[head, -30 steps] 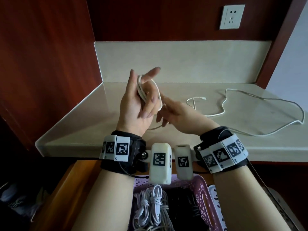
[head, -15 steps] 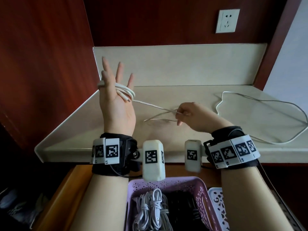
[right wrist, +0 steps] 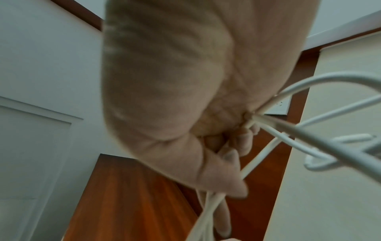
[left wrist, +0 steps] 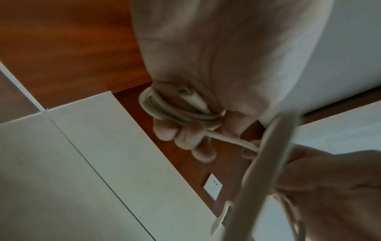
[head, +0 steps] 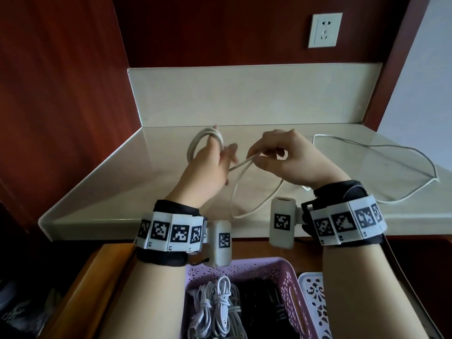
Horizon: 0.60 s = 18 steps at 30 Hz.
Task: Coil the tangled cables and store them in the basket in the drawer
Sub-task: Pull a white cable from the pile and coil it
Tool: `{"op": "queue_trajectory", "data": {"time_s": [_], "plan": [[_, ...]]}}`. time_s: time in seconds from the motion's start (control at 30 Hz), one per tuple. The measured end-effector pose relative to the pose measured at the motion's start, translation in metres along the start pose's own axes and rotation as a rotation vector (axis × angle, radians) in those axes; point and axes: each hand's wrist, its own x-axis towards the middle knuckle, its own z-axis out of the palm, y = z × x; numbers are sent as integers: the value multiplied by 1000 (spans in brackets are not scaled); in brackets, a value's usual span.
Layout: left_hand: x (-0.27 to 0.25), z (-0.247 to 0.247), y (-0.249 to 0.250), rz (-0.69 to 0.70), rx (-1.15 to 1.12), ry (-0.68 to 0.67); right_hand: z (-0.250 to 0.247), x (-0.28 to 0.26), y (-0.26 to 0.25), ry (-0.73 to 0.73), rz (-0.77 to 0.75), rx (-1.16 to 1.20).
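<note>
The white cable point(head: 247, 189) I'm coiling sits partly wound: a few turns ring the fingers of my left hand point(head: 208, 165), which is curled enough to keep the loops point(head: 204, 143) from sliding off, with one plug end tucked against the palm in the left wrist view. From there the cable runs toward three o'clock into my right hand point(head: 288, 160), which pinches it between thumb and fingers so I can feed the next turn under light tension. Below both hands a slack loop hangs toward six o'clock, just above the bench point(head: 137, 182); the rest trails out to three o'clock across the bench top in a wide loose curve, which I judge is a fair length left to wind. At six o'clock the drawer point(head: 97, 277) stands open with the purple basket point(head: 244, 265) ready, white bundles point(head: 215, 307) already tied inside beside dark ones. A wall socket point(head: 324, 30) sits at one o'clock.
</note>
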Motion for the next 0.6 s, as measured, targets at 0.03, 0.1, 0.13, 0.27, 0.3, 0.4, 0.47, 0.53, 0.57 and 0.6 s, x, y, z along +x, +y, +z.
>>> {"op": "queue_trajectory", "data": {"time_s": [0.03,0.1,0.13,0.27,0.3,0.4,0.47,0.53,0.57,0.6], "plan": [[0,2,-2,1,69,-43,0,1,3,18,-18,-42],[-2,3,0,-48,101,-92,2,2,9,81,-38,-87],[-3,4,4,-47,84,-121,3,3,11,112,-44,-95],[-7,7,11,44,117,-254,7,9,19,151,-22,-127],[-7,7,12,36,125,-278,8,10,19,144,-19,-140],[-5,7,8,47,131,-286,11,10,17,116,-32,-179],[-3,5,2,138,231,-170,12,10,15,94,-33,-203],[-1,0,-2,201,311,10,12,10,14,77,-11,-227],[-1,-3,-2,196,314,93,11,9,15,73,10,-247],[0,-6,-1,174,289,171,9,9,16,74,40,-275]]}}
